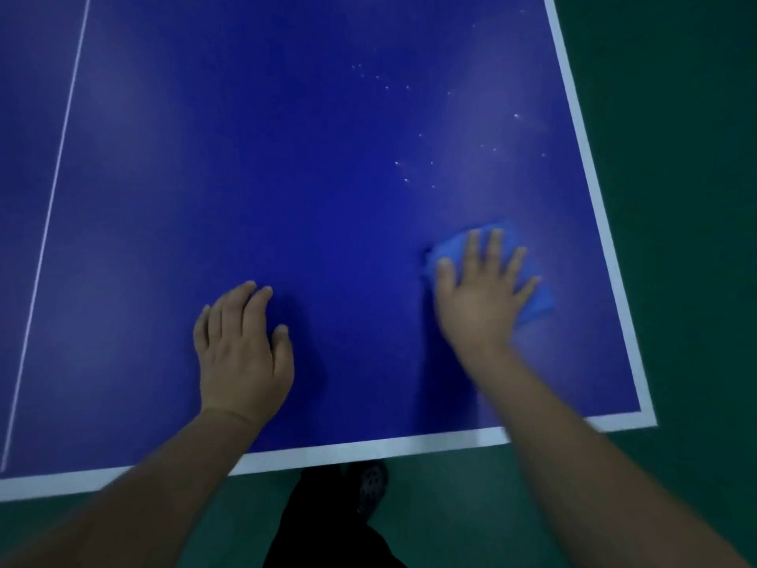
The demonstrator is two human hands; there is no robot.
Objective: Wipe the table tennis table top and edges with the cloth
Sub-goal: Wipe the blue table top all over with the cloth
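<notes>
Though no writing shows, right hand fingers spread on cloth, tabletop.

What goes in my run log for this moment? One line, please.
right hand flat on blue cloth | left hand resting on table | white specks beyond cloth

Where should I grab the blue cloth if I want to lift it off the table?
Pinch the cloth at its corner beyond the little finger, coming from the right edge side. It lies flat on the table under the spread right hand, so only its far and right margins show. The left hand rests apart.
</notes>
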